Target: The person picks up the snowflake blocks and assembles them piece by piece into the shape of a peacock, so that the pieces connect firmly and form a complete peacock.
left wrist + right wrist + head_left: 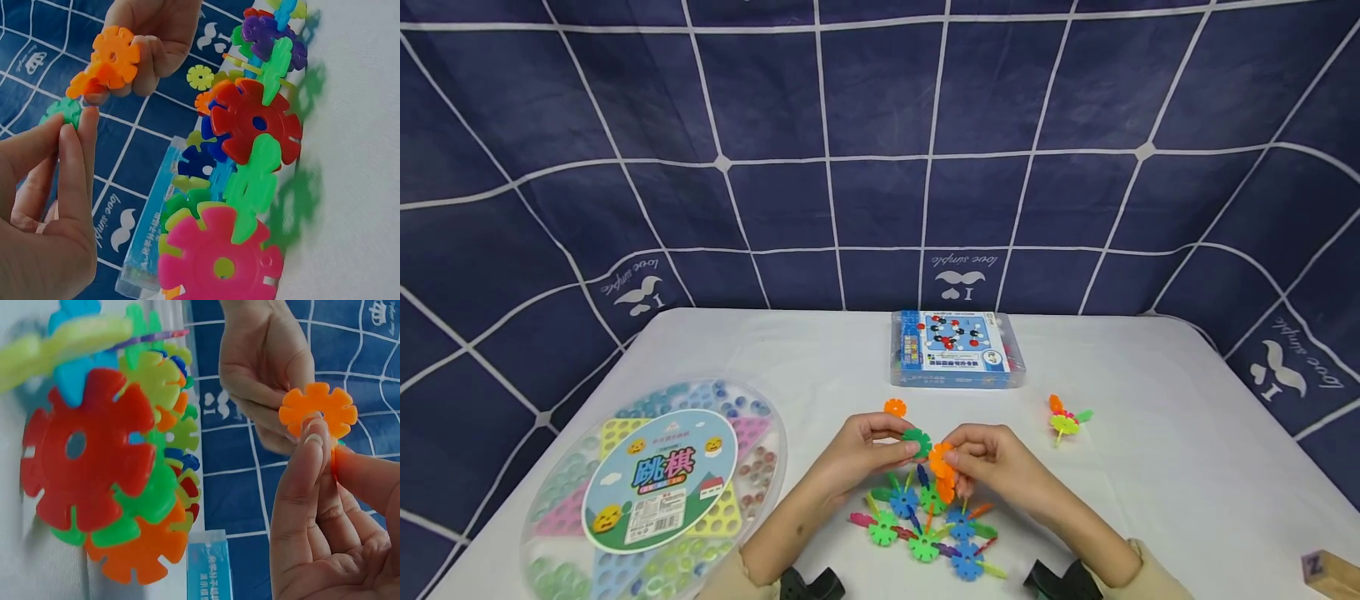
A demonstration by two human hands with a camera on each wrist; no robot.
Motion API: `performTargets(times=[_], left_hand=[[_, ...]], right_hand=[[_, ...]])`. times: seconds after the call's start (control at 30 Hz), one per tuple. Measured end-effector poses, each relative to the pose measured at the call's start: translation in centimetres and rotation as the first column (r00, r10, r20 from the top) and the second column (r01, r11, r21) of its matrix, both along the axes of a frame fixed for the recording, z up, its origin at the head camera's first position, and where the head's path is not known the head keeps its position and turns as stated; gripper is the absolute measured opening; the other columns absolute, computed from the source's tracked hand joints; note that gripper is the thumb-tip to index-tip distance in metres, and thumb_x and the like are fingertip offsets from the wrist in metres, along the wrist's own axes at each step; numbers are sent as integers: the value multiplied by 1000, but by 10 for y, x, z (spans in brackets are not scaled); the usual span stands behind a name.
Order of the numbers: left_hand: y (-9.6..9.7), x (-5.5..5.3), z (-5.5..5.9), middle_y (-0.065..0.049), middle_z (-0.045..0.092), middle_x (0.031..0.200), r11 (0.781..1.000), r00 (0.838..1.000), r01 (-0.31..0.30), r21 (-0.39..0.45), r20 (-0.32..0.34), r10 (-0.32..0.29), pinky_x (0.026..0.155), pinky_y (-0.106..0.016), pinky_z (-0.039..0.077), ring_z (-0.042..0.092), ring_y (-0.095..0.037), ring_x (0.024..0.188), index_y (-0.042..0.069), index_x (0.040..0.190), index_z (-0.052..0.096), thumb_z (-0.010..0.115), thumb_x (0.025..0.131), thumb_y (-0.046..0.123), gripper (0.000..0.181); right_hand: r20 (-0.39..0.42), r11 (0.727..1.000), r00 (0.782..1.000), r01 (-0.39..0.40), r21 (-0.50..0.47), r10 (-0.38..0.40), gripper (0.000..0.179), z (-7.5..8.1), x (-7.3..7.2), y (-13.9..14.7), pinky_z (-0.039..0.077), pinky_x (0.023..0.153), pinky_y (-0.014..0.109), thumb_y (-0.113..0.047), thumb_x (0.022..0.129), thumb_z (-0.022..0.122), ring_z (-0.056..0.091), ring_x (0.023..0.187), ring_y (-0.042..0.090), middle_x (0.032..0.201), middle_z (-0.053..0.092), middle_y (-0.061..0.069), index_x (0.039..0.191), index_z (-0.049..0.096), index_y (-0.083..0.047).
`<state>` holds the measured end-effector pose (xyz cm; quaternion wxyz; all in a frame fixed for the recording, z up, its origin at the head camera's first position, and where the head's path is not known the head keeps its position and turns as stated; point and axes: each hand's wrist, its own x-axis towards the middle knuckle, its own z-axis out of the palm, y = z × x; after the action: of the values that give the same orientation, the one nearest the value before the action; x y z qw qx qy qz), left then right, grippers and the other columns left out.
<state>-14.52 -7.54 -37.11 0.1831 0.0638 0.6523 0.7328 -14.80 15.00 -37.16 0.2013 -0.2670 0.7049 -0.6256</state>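
My left hand (868, 454) pinches a green snowflake disc (917, 441) between thumb and fingertips, above the table. Close beside it, my right hand (992, 458) pinches two orange snowflake discs (942, 463) joined at an angle. In the left wrist view, the orange discs (115, 57) overlap the edge of the green disc (70, 111). Below both hands sits a construction of linked snowflake discs (924, 546), in green, blue, red, purple and other colours. It appears large in both wrist views, where a red disc (87, 450) faces the right wrist camera.
A loose orange disc (895, 407) lies behind my left hand. Farther right sits a small cluster of joined discs (1064, 423). A molecule-model box (955, 379) stands at the back, a round Chinese checkers set (748, 433) at left, a wooden block (1333, 575) at the right edge.
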Motion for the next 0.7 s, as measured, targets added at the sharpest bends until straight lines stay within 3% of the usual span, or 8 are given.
performTargets(times=[0.17,0.43,0.7], left_hand=[[-2,1,-2,-9,67,86,1000,999,-17,4,-51,17,76,-32,53,67,-20,78,-7,98,63,70,83,4,20],[-3,1,-5,-10,68,84,1000,990,21,20,-141,-18,73,-28,53,67,-22,80,-9,95,64,70,82,3,19],[2,4,-5,-15,69,86,1000,991,25,5,-129,-25,77,-33,53,68,-24,81,-9,94,65,71,82,6,20]], right_hand=[[63,1000,998,28,-11,-27,24,4,2,-2,53,56,31,-15,95,56,57,57,13,67,61,5,101,58,8],[147,998,987,65,25,-68,27,6,4,-1,48,56,23,-19,94,58,51,54,11,63,56,3,103,60,6],[176,998,983,44,36,-49,27,7,4,0,47,62,25,-22,95,57,48,53,10,60,53,0,101,61,4]])
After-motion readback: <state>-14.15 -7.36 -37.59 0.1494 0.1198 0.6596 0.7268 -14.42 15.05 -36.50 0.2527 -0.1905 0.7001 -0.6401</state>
